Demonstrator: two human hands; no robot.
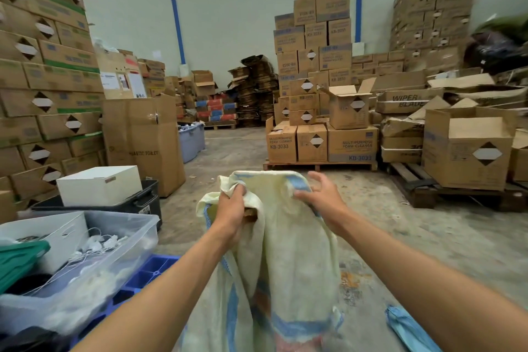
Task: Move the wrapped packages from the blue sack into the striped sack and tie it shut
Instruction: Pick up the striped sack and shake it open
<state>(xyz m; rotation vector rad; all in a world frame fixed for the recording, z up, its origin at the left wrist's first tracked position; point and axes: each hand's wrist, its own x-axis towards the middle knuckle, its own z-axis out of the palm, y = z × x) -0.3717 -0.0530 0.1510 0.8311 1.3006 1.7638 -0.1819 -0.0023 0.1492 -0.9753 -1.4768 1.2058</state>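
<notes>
The striped sack (285, 260) stands upright at the bottom centre of the view, cream with blue bands, its mouth raised toward 12 o'clock. The left hand (233, 214) has its grip closed round a bunched fold of the sack's rim at the mouth's 9 o'clock side; something brown shows just under that hand, too hidden to name. The right hand (321, 194) is at the mouth's 3 o'clock side, its grip loose: fingers spread and half curled, the thumb touching the cloth by a blue band, the fingertips off it. The blue sack (408, 331) lies crumpled on the concrete floor (414, 237) at 5 o'clock from the striped sack, near it but apart, partly behind the right forearm. No wrapped packages can be made out.

At 9 o'clock sits a clear bin (114, 251) of white cords, with a white box (98, 184) on a black crate (143, 203) beyond it at 10 o'clock. Stacked cartons (323, 111) on a pallet (320, 165) stand at 12 to 1 o'clock.
</notes>
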